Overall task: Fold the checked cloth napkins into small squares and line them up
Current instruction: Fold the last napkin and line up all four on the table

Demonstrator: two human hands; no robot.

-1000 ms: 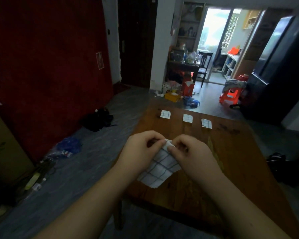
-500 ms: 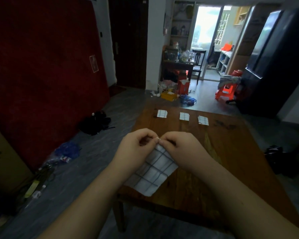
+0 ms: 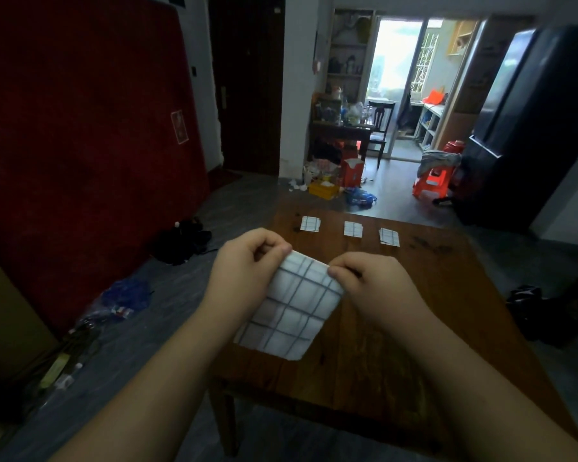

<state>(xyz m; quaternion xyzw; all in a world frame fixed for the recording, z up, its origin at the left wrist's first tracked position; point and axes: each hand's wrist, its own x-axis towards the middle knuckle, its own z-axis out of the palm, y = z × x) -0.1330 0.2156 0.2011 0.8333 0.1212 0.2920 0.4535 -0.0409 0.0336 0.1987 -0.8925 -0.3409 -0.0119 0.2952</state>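
Over the near half of the wooden worktop [image 3: 431, 328], a person holds a checked napkin [image 3: 292, 308] up by its top edge. The left hand [image 3: 244, 271] has its fingers [image 3: 271, 241] curled in, pinching the napkin's upper left corner. The right hand [image 3: 374, 285] grips the upper right corner the same way, its fingers [image 3: 342, 266] bent tight on the cloth. The 2 hands are apart, with the top edge drawn between them.

The napkin is white with dark grid lines and hangs at a tilt, its lower edge toward the worktop's near left corner. Whether it touches the wood I cannot tell.

Along the worktop's far edge lie 3 small folded pieces of the same cloth in a row, none touching: the left square [image 3: 310, 224], the middle square [image 3: 353, 229] and the right square [image 3: 389, 236].

Past the worktop's far edge an orange stool [image 3: 431, 185] stands on the floor. To the worktop's left a tall red panel [image 3: 80, 145] leans at the wall, with a black bag [image 3: 181, 241] on the floor beside it. To the worktop's right stands a black refrigerator [image 3: 531, 128].
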